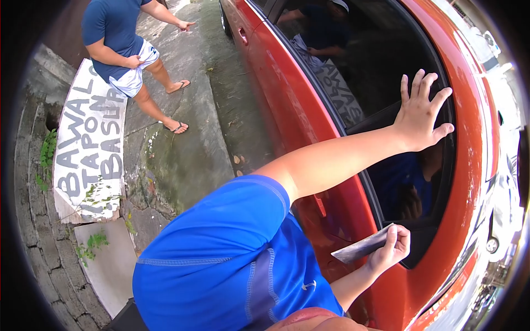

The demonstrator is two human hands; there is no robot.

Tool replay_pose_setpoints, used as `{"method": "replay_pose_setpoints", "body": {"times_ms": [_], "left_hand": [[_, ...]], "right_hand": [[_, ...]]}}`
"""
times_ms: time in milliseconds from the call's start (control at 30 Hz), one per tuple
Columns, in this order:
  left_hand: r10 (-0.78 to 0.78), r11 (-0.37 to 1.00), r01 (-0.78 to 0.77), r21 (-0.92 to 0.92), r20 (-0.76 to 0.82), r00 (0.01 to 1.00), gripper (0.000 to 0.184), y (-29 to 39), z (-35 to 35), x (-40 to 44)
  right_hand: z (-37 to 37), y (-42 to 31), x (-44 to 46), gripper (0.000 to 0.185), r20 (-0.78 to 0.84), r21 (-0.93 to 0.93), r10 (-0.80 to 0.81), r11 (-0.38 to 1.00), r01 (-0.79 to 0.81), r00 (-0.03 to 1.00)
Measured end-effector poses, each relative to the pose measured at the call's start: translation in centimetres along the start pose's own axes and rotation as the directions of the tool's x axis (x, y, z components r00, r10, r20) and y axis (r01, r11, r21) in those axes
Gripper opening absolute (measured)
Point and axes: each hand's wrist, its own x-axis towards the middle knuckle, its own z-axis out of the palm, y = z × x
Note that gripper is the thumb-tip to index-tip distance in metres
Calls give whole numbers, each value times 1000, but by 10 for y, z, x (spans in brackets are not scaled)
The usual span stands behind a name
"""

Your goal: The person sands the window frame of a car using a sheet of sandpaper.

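Observation:
My left hand [422,113] is stretched out with its fingers spread over the dark rear side window [406,176] of a red car [292,105]. Its fingertips are by the window's upper edge; whether they press the glass I cannot tell. Lower down, my right hand [391,248] grips a thin, flat, dark rectangular piece [361,246] with a pale edge. That piece is close to the window's lower corner, and its exact kind is unclear. My blue sleeve [221,220] fills the lower middle.
Another person [118,49] in a dark blue shirt stands at the upper left on the concrete pavement [187,105], one arm held out. A white lettered board [88,160] leans by a block wall [38,220]. Parked vehicles [499,226] show at the far right.

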Motion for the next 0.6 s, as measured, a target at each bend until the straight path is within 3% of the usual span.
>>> {"method": "replay_pose_setpoints", "body": {"times_ms": [167,267,333,400,467,600], "left_hand": [[32,999,-33,26,49,998,98,-2,-9,0],[13,1000,-13,-7,-1,1000,91,-1,-6,9],[10,999,-12,-36,-62,998,65,4,-8,14],[64,997,-62,43,-62,996,52,-8,-7,14],[106,984,-111,-142,-42,993,40,-22,-40,1],[140,943,-101,-317,104,985,18,-83,-136,-65]], "right_hand": [[8,7,9,12,28,33,35,999,-36,999],[28,11,16,12,74,54,38,998,-42,997],[47,8,18,12,106,40,30,999,-35,994],[68,5,18,13,117,11,-4,1000,3,993],[88,3,23,13,129,20,-19,1000,17,991],[131,13,35,12,167,86,19,996,-34,986]]}}
